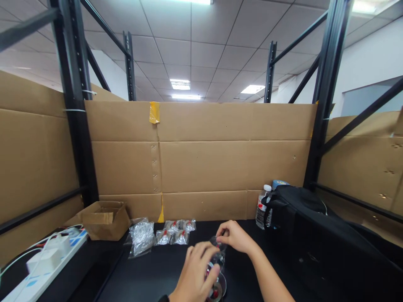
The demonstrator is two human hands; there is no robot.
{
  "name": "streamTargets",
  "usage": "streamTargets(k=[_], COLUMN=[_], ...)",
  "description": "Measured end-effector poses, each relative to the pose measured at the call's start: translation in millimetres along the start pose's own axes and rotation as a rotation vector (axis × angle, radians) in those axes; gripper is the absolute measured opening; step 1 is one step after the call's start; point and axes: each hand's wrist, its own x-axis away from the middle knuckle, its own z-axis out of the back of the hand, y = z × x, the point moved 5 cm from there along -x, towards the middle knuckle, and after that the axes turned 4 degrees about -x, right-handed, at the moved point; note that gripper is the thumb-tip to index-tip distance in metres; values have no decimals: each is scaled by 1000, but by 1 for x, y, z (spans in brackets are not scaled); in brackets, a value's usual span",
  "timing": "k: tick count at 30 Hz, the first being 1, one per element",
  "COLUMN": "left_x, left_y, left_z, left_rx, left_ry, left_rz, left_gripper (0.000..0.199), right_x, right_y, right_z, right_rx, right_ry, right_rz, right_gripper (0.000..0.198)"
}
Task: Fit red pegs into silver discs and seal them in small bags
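While pinching crinkled, glinting clear plastic (221, 258) between fingertips of right hand (235, 238), curves left hand (197, 268) alongside; clamped? Can't tell!

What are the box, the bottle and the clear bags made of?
Box: matte brown cardboard; stiff folded flaps show.
Bottle: probably shiny clear plastic; see-through, with glints.
Clear bags: thin glossy plastic film, I think; crinkled and catching light.
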Motion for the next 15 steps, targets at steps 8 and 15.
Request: streamTargets(k=[8,15], left_x=[-1,-8], left_y=[-50,-32], left_z=[1,9], left_rx=[260,483], left_ry=[95,56], left_rz=[270,196], left_gripper=[57,37], right_x=[2,-2], right_y=[-29,-30], right_z=[-31,-24], right_rx=[-200,-416], right_ry=[-151,-34], right_rz=[37,46], right_gripper=[27,38])
